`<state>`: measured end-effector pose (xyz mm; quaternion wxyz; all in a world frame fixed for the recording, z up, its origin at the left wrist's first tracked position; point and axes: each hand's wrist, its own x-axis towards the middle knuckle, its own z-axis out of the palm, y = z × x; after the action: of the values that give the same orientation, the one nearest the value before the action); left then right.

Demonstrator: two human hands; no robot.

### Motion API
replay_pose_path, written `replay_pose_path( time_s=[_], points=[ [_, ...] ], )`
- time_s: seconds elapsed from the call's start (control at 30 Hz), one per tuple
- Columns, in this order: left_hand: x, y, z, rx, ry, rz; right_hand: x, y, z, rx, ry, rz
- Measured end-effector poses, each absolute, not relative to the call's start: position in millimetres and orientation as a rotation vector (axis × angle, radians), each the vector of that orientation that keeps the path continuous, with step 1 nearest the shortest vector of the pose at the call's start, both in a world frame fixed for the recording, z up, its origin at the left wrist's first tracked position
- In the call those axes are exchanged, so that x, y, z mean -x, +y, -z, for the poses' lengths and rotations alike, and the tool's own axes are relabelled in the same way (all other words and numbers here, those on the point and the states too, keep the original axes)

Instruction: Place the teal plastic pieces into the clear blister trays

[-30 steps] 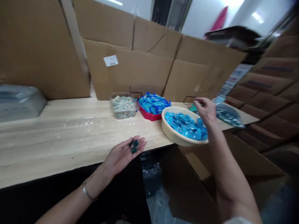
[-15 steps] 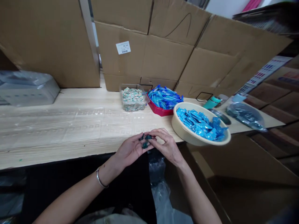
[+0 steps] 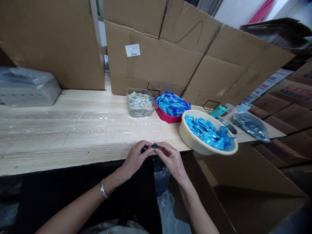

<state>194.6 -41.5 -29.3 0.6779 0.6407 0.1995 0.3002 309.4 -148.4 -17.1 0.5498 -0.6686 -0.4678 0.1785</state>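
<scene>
My left hand [image 3: 135, 158] and my right hand [image 3: 170, 158] meet at the front edge of the wooden table [image 3: 73, 130]. Both are closed around small dark teal pieces [image 3: 151, 147] pinched between the fingertips. A beige bowl [image 3: 195, 143] full of blue sachets [image 3: 209, 132] sits just right of my right hand, overhanging the table's edge. Behind it stand a red tray [image 3: 168, 117] of blue sachets and a clear tub [image 3: 140, 105] of pale small packets.
Tall cardboard boxes [image 3: 156, 55] wall off the back of the table. A grey plastic-wrapped case [image 3: 26, 87] lies at the far left. A teal bottle [image 3: 218, 111] and a clear bag of dark pieces [image 3: 251, 125] sit at the right. An open carton [image 3: 243, 182] stands below the bowl.
My right hand came back from beyond the bowl and joined the left hand. The left palm, open with the dark pieces a second ago, has closed around them.
</scene>
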Motion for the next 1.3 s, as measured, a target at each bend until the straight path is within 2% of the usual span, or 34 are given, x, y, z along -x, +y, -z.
replay_pose_path(
  time_s=[0.13,0.37,0.47,0.63,0.7,1.0,1.3],
  points=[
    [-183.8,-40.4,36.1,-1.488,0.402,-0.683,-302.2,-151.2,20.6,1.575,-1.113,-0.508],
    [-174.0,-41.0,51.7,-1.910,0.229,-0.789,-294.4,-157.4,17.2,1.494,-0.831,-0.865],
    [-174.9,-39.5,60.0,-2.054,0.209,-0.854,-303.7,-157.6,20.8,1.533,-0.771,-0.758],
    [-176.7,-41.2,69.5,-2.394,0.358,-0.853,-353.5,-150.4,31.6,1.656,-0.913,-0.112],
    [-178.4,-44.0,70.6,-2.550,0.419,-0.805,-375.8,-143.8,38.0,1.685,-1.031,0.016],
    [-192.3,-43.3,69.3,-2.818,0.567,-0.436,-411.7,-126.4,61.2,1.725,-1.384,0.046],
    [-189.1,-41.9,64.8,-2.841,0.506,-0.381,-432.3,-120.7,64.5,1.762,-1.475,-0.066]
  ],
)
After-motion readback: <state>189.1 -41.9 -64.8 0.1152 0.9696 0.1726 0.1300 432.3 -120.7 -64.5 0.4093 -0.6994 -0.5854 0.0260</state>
